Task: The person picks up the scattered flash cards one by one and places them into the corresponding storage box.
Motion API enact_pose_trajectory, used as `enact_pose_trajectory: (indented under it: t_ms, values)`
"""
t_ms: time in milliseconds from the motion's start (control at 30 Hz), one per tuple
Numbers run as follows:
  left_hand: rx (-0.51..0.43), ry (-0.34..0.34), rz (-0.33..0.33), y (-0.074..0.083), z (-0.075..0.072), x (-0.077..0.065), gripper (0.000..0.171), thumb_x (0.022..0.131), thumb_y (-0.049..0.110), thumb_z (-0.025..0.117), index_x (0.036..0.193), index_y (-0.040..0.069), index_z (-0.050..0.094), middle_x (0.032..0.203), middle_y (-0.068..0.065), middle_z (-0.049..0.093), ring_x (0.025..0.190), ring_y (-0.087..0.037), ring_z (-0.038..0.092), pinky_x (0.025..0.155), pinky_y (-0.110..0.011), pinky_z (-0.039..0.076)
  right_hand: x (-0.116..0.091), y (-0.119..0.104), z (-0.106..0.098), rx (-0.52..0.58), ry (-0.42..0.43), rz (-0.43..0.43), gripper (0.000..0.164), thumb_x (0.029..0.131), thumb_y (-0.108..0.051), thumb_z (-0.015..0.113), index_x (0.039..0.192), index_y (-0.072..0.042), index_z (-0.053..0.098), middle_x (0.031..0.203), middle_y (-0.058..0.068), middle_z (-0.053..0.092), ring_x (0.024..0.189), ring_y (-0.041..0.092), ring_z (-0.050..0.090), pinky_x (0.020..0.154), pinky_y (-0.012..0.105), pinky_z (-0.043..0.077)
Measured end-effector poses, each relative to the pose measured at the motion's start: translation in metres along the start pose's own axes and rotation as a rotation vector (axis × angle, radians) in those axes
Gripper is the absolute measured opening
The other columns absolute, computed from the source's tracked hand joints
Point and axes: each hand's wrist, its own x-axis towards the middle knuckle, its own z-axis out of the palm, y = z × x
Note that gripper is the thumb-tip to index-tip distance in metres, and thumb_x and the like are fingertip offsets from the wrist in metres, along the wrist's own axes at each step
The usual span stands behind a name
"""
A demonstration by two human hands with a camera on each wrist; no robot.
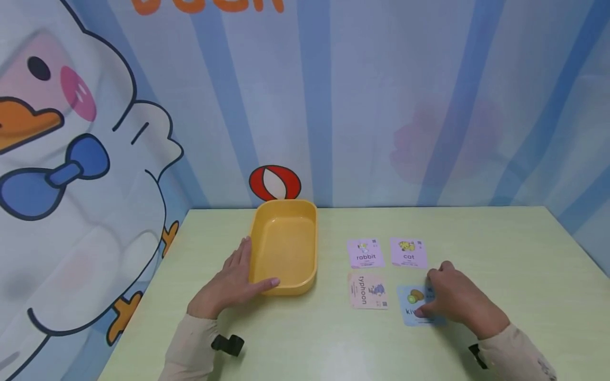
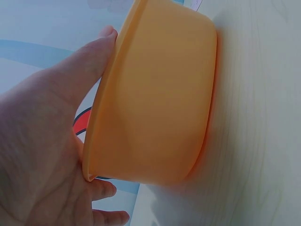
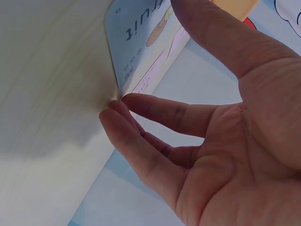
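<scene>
Kiwi card (image 1: 411, 305), pale blue, lies on the pale table (image 1: 333, 349) under the person's right hand (image 1: 455, 296). From where I stand, that hand is loosely spread, thumb well apart from the bent fingers, which meet the tabletop at the card's corner. The thumb lies over the printed face and hides part of the word; whether it presses down I can't tell.

Just left of it is the pink typhoon card (image 1: 368, 291), its word turned sideways. Beyond these two lie a pair of lilac cards, the cat card (image 1: 409, 252) near the right fingertips and the rabbit card (image 1: 365, 253) to its left, both reading upright.

Farther left, the left hand (image 1: 233, 283) rests against the yellow tray (image 1: 286, 254), fingers straight along its outer side, thumb laid over the rim at the near corner.

Both sleeves (image 1: 190, 349) are light beige. Behind the table hangs a blue striped backdrop (image 1: 371, 106) with a big white duck (image 1: 90, 238) at the left and a red-and-white ball (image 1: 274, 182) showing behind the tray.
</scene>
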Motion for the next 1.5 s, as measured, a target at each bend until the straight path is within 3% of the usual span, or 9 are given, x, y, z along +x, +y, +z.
enact_pose_trajectory:
  t_ms: [600, 1133, 1500]
  values:
    - [-0.02, -0.002, -0.01, 0.0006, 0.0012, 0.001, 0.133, 0.077, 0.084, 0.061, 0.163, 0.012, -0.011, 0.171, -0.014, -0.002, 0.155, -0.041, 0.007, 0.118, -0.067, 0.024, -0.0031, -0.0016, 0.0034, -0.015, 0.017, -0.011, 0.077, 0.064, -0.039, 0.096, 0.112, 0.01, 0.061, 0.091, 0.012, 0.048, 0.075, 0.023, 0.049, 0.067, 0.036, 0.044]
    - [-0.028, 0.002, -0.011, 0.0019, 0.0004, 0.0001, 0.13, 0.079, 0.08, 0.063, 0.163, 0.013, -0.01, 0.171, -0.013, -0.002, 0.155, -0.041, 0.008, 0.117, -0.067, 0.024, -0.0013, 0.0032, 0.0021, -0.014, 0.035, -0.011, 0.064, 0.066, -0.04, 0.095, 0.102, 0.001, 0.061, 0.092, 0.01, 0.049, 0.077, 0.023, 0.048, 0.065, 0.037, 0.044]
    - [-0.032, 0.003, -0.008, 0.0017, 0.0004, -0.0004, 0.129, 0.079, 0.078, 0.063, 0.163, 0.013, -0.01, 0.171, -0.013, -0.001, 0.155, -0.042, 0.008, 0.117, -0.068, 0.024, -0.0007, -0.0004, 0.0002, 0.058, -0.042, 0.025, 0.059, 0.072, -0.035, 0.092, 0.109, -0.004, 0.058, 0.101, 0.011, 0.047, 0.082, 0.024, 0.052, 0.068, 0.037, 0.045]
